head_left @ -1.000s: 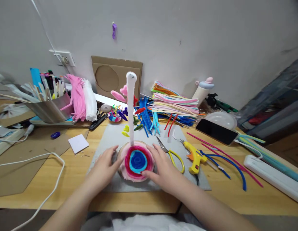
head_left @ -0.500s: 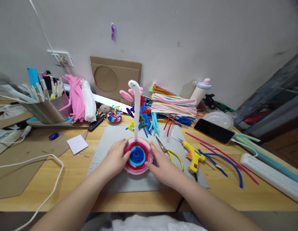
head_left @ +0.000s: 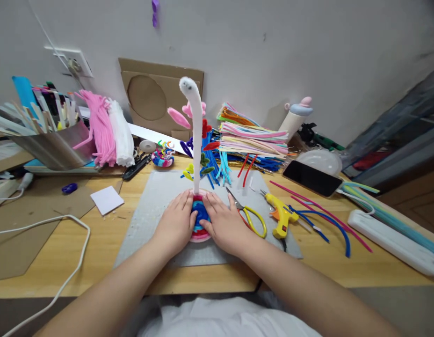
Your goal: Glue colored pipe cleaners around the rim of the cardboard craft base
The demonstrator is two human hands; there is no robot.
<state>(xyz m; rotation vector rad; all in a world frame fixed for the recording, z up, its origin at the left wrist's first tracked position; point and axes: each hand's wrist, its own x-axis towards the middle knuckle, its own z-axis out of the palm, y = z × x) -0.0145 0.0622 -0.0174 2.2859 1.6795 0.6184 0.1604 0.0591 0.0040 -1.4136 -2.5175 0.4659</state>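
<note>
A coiled pipe-cleaner disc (head_left: 199, 216), blue at the centre with red and pink rings, lies on a grey mat (head_left: 150, 215). A white fuzzy stem (head_left: 194, 135) rises from its far edge. My left hand (head_left: 177, 222) lies flat on the disc's left half, fingers stretched out. My right hand (head_left: 222, 223) lies flat on its right half, fingers also extended. Both palms press down on the coil and cover most of it.
Yellow-handled scissors (head_left: 250, 217) and a yellow glue gun (head_left: 280, 217) lie right of my hands. Stacked pipe cleaners (head_left: 254, 145), a phone (head_left: 310, 178), a white power strip (head_left: 390, 241), a metal tool holder (head_left: 54, 145), a white cable (head_left: 73, 252) and a cardboard sheet (head_left: 159, 100) surround the mat.
Both hands have slid from the disc's sides inward onto its top, covering it. The camera has shifted, so the disc sits slightly higher in view.
</note>
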